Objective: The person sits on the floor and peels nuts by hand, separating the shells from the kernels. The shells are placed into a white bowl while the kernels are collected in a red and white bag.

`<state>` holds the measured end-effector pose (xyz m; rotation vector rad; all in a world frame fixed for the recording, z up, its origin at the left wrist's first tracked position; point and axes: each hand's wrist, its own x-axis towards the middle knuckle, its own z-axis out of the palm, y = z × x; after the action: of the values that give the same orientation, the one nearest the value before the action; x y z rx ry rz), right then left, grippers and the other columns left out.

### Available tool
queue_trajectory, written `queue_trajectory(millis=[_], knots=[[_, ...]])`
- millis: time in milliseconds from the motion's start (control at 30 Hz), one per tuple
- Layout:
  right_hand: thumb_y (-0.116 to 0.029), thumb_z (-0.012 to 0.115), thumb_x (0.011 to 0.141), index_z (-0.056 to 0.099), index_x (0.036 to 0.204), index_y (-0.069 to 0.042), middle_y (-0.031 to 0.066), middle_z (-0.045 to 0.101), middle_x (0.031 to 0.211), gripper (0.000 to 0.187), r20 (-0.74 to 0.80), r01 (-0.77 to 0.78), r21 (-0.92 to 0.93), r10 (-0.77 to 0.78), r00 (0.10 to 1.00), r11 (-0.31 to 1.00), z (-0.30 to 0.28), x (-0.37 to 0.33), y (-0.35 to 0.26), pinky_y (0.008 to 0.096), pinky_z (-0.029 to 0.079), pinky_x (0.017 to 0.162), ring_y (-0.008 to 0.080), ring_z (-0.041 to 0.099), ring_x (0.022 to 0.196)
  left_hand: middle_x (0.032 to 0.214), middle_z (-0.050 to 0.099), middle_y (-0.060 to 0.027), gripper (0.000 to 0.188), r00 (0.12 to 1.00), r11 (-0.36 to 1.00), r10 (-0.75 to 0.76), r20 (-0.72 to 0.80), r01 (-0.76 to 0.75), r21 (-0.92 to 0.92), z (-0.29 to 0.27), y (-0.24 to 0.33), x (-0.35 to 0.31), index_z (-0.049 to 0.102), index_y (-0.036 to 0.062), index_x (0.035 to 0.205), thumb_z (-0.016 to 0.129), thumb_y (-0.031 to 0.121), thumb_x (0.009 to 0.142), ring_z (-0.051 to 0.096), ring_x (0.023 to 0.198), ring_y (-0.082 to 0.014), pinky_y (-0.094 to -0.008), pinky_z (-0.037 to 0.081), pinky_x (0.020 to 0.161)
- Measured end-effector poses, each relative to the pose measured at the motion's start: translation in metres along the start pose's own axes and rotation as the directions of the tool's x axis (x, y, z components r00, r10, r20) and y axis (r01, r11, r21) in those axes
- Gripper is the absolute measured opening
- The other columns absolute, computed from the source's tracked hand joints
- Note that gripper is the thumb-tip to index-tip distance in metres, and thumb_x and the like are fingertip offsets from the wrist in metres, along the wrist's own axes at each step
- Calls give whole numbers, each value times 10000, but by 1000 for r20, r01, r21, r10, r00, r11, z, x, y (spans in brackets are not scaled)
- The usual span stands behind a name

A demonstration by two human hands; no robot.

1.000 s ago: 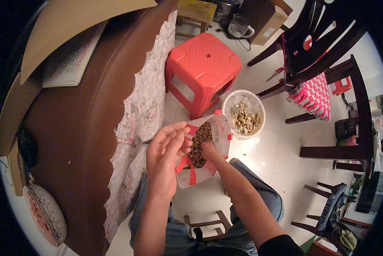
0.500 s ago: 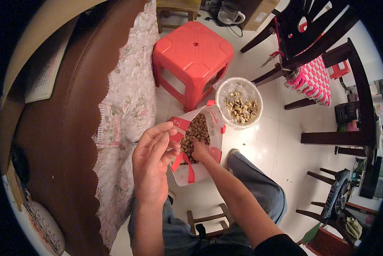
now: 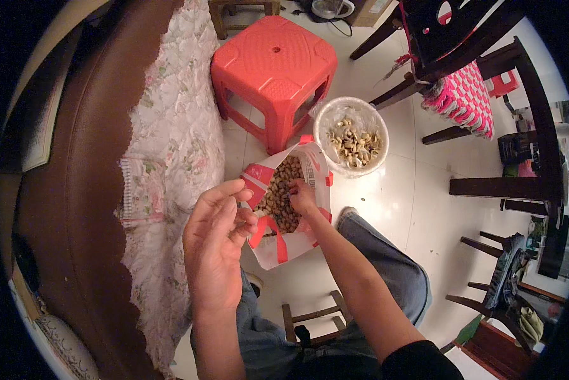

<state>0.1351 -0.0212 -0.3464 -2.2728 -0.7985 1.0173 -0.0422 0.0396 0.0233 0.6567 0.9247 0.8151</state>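
Observation:
A white and red bag point(image 3: 275, 255) with red strap handles stands open between my knees, holding many small brown nuts point(image 3: 278, 206) in their shells. My right hand point(image 3: 302, 197) reaches inside the bag near its right wall. Its fingers are drawn together just over the nuts; a small dark spot shows at the fingertips, too small to name. Beside the bag's left rim, my left hand point(image 3: 218, 234) is raised with fingers loosely bent and apart, with nothing visible in it. Just beyond the bag stands a white bucket point(image 3: 384, 163) lined with clear plastic, containing pale empty shells point(image 3: 357, 149).
A red plastic stool point(image 3: 275, 60) stands beyond the bag. To the left is a brown sofa point(image 3: 88, 171) with a floral quilted cover point(image 3: 177, 107). Dark wooden chairs point(image 3: 499, 187) line the right side, one with a pink checked cushion point(image 3: 465, 98). A low wooden stool point(image 3: 313, 315) is below me.
My right hand has lifted from among the nuts and shifted toward the bag's right wall, its fingers now drawn together. My left hand keeps its loose bend. The whole view has shifted slightly.

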Motion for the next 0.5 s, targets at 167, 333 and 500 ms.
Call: queue_trajectory(millis=[167,333,500], knots=[[-87,693,682,490,1173,-61,228,577,1065,532,184,196,-426,-127,975,884,18,-65,-25,456,537,741,375,631,916,1041,618,-53,256,1000,1000,3,-2,-3,3,1,-3,-1,579,11,1161,553,149,947,556,822,-97,-247,455,758],[-247,725,743,422,1274,-57,330,395,1250,640,116,175,-437,-138,984,882,44,-83,-43,533,528,740,492,590,817,1050,616,-62,276,1000,1000,10,-14,-9,24,2,-5,-2,570,8,1177,543,163,950,559,830,-104,-249,454,764],[-152,781,668,493,1214,-37,295,535,1147,628,-44,90,-98,-95,994,991,58,-75,-50,484,528,744,442,625,905,1057,615,-64,280,1000,1000,-15,-5,15,20,4,-8,-1,564,8,1182,539,161,949,560,833,-105,-247,448,766]])
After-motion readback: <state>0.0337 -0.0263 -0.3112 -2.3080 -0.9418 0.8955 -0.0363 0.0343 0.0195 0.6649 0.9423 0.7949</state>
